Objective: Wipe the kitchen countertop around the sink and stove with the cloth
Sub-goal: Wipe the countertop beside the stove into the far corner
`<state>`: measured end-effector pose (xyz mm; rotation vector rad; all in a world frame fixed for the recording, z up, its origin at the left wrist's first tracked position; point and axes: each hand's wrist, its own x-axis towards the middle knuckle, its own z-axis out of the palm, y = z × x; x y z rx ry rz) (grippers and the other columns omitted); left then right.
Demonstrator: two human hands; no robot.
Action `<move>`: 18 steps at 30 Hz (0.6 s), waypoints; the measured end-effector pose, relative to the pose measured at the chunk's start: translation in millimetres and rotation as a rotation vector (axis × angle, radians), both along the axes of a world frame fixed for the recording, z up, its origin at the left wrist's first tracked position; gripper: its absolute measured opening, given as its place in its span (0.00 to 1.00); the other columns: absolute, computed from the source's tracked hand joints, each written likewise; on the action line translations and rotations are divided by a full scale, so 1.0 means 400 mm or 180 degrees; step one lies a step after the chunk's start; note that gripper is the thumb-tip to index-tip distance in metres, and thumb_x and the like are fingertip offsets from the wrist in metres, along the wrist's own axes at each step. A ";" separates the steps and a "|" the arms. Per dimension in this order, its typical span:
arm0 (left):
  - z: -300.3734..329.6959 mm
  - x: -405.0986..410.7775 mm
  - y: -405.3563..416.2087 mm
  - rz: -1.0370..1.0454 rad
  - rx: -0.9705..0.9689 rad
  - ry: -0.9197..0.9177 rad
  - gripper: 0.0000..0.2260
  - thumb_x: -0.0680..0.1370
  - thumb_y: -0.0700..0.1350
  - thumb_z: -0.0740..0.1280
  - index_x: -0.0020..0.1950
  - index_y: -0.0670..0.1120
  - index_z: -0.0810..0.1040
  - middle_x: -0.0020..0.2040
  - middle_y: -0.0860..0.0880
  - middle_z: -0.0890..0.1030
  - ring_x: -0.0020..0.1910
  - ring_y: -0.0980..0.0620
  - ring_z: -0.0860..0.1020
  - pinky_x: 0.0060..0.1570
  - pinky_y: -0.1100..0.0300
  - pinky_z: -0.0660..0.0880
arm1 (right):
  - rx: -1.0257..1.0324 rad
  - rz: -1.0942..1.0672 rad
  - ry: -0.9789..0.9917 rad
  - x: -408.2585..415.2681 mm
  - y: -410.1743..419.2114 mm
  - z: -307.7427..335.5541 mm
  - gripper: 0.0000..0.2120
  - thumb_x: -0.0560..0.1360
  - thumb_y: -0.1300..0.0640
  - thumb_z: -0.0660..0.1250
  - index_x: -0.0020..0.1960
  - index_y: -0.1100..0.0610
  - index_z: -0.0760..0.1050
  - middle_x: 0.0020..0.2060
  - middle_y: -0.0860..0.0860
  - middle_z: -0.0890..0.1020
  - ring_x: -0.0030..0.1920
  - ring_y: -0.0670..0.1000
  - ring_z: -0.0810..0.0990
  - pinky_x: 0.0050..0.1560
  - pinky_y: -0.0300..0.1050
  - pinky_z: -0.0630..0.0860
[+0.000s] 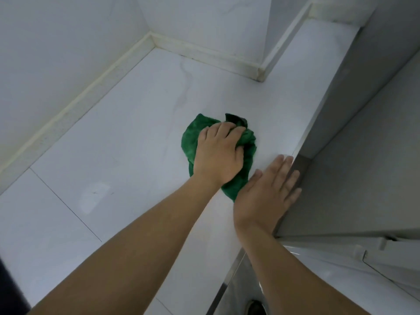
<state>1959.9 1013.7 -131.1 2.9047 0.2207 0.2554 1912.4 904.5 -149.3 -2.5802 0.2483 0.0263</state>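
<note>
A: So, entry for this moment. The left hand is at the middle of the frame, fingers curled down and bunched into the green cloth, gripping it against the white countertop.

B: Why bunched and not spread flat?

A: My guess: a wadded cloth gives the palm something to press on, so more force goes into one patch. The cloth spills out from under the hand on both sides and trails toward the lower right.

B: And the right hand?

A: Right of centre, just below the cloth. Fingers straight and held close together, laid along the edge of the grey panel. It holds nothing. I read it as a brace, steadying the body for the reach.

B: Is it touching the cloth?

A: The cloth's tail disappears behind its thumb side; contact I cannot tell.

B: Sink or stove visible?

A: Possibly a basin with a dark drain at the bottom right; no stove in view. The cream trim strip along the wall, upper left, is well apart from the cloth, so that stretch probably remains to be wiped.
</note>
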 end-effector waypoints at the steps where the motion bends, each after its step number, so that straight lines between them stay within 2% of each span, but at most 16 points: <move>1: 0.000 -0.041 0.007 -0.0102 0.0003 -0.0011 0.19 0.74 0.49 0.61 0.64 0.50 0.77 0.61 0.50 0.77 0.62 0.45 0.73 0.65 0.48 0.65 | -0.0153 0.0219 -0.0029 -0.001 0.002 0.001 0.26 0.83 0.52 0.43 0.78 0.55 0.41 0.78 0.50 0.43 0.78 0.52 0.41 0.75 0.58 0.37; 3: -0.002 -0.179 0.028 -0.0160 -0.0071 0.0072 0.20 0.73 0.47 0.63 0.66 0.49 0.77 0.63 0.49 0.77 0.65 0.45 0.72 0.66 0.46 0.65 | -0.0349 0.0541 -0.0061 0.000 0.005 0.000 0.26 0.82 0.52 0.43 0.78 0.56 0.40 0.78 0.51 0.43 0.77 0.52 0.40 0.75 0.57 0.34; 6: 0.001 -0.398 0.035 -0.0027 -0.0099 0.0191 0.23 0.73 0.46 0.63 0.68 0.49 0.75 0.65 0.48 0.76 0.69 0.43 0.70 0.67 0.40 0.64 | -0.0555 0.0700 0.0029 0.006 0.007 0.001 0.26 0.82 0.51 0.42 0.78 0.56 0.43 0.78 0.52 0.45 0.78 0.53 0.41 0.75 0.59 0.36; 8: 0.003 -0.454 0.032 0.0014 -0.0052 0.0185 0.23 0.72 0.47 0.63 0.67 0.49 0.76 0.65 0.48 0.76 0.69 0.42 0.70 0.67 0.39 0.64 | -0.0646 0.0741 0.0088 0.004 0.012 0.009 0.26 0.82 0.49 0.42 0.78 0.56 0.45 0.78 0.52 0.46 0.78 0.54 0.41 0.75 0.59 0.36; 12: 0.009 -0.327 0.036 -0.0014 -0.0060 0.0073 0.21 0.72 0.48 0.62 0.64 0.48 0.78 0.61 0.48 0.77 0.64 0.43 0.73 0.65 0.43 0.66 | -0.0751 0.0814 0.0153 0.006 0.019 0.014 0.27 0.82 0.48 0.41 0.78 0.56 0.45 0.78 0.52 0.45 0.77 0.55 0.40 0.75 0.60 0.36; 15: -0.004 -0.138 0.029 0.0326 -0.0049 -0.0002 0.20 0.72 0.50 0.60 0.62 0.49 0.79 0.59 0.48 0.79 0.60 0.44 0.75 0.63 0.45 0.67 | -0.0824 0.0802 0.0137 0.011 0.011 0.006 0.26 0.82 0.49 0.42 0.79 0.56 0.45 0.78 0.53 0.45 0.77 0.55 0.40 0.75 0.60 0.37; 18: -0.002 -0.079 0.026 0.0281 -0.0003 0.0054 0.20 0.73 0.51 0.58 0.62 0.49 0.80 0.60 0.49 0.79 0.61 0.44 0.75 0.64 0.44 0.66 | -0.0919 0.0814 0.0061 0.010 0.016 -0.003 0.26 0.83 0.50 0.42 0.78 0.56 0.46 0.78 0.53 0.47 0.77 0.56 0.42 0.75 0.61 0.37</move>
